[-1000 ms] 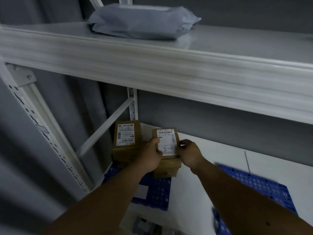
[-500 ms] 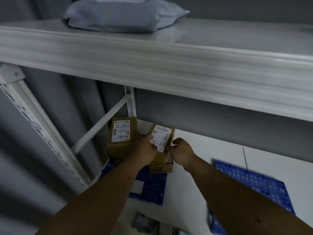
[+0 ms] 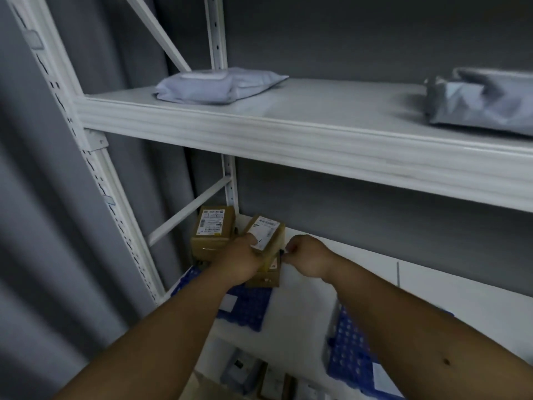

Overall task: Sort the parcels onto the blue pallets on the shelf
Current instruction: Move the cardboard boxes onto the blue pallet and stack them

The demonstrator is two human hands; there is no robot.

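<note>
My left hand (image 3: 242,255) grips a small cardboard box (image 3: 269,230) with a white label, thumb on the label. The box is tilted and sits on top of another cardboard box (image 3: 266,277) on the left blue pallet (image 3: 249,308) of the lower shelf. My right hand (image 3: 305,259) has its fingers curled against the tilted box's lower right edge. A stack of two more labelled boxes (image 3: 213,229) stands just to the left, in the shelf's back corner. A second blue pallet (image 3: 350,350) lies to the right, with a white label on it.
The upper shelf board (image 3: 288,134) juts out above my hands, carrying a grey poly mailer (image 3: 219,85) on the left and another (image 3: 484,99) at the right. White uprights and a diagonal brace (image 3: 187,210) close the left side. More parcels (image 3: 253,376) lie below the shelf.
The view has tilted up, so the top of the upper shelf shows. The held box has turned further to the right on the box below, and my right hand has slid to its lower right edge.
</note>
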